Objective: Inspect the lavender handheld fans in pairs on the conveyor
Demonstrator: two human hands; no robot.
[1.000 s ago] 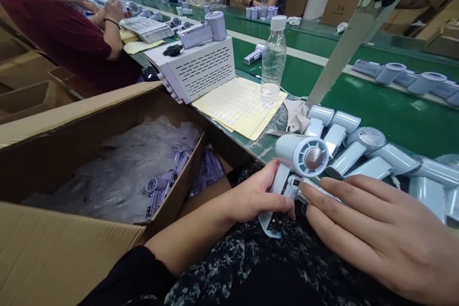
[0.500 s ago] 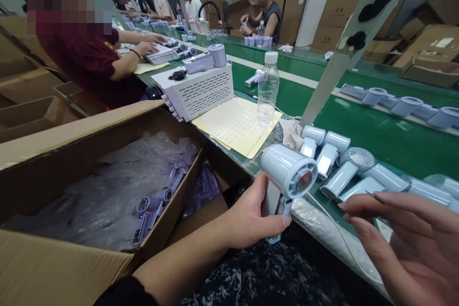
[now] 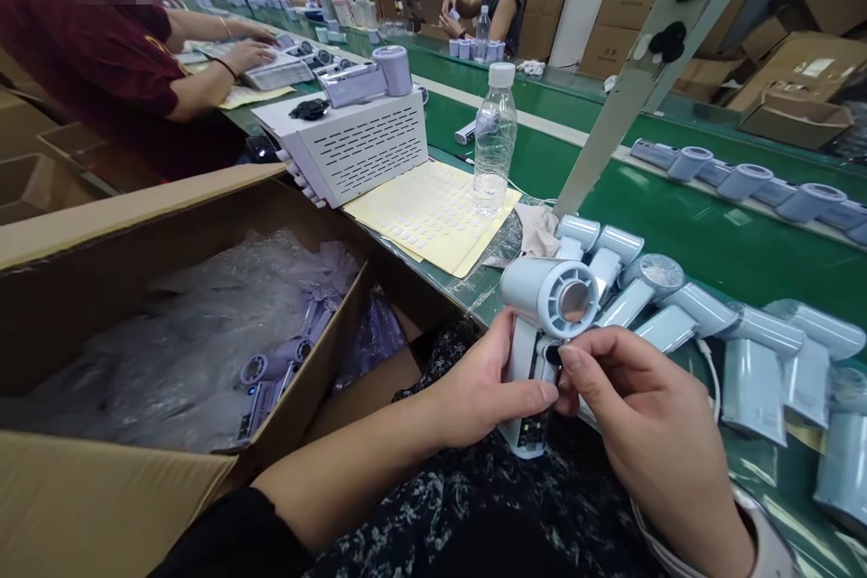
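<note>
A light blue handheld fan point(image 3: 535, 293) is upright in my left hand point(image 3: 478, 393), whose fingers wrap round its handle. Its round end with a metallic centre faces toward the right. The lower handle shows a dark section with small parts. My right hand point(image 3: 637, 397) is at the right side of the handle, thumb and forefinger pinched together by a small dark piece just below the round head. Whether that piece is held or fixed to the fan, I cannot tell. Several light blue fans point(image 3: 759, 334) lie on the green table to the right.
A cardboard box point(image 3: 325, 343) with plastic bags and purple fans is at left. Beyond the hands are a yellow sticker sheet point(image 3: 399, 217), a bottle point(image 3: 494, 144), a white metal case point(image 3: 372, 149) and a slanted post point(image 3: 610, 126). A person point(image 3: 88, 63) works at far left.
My right hand has moved left from the right edge to the fan's handle, and its fingers have closed. The fan has turned slightly in my left hand. The view has shifted.
</note>
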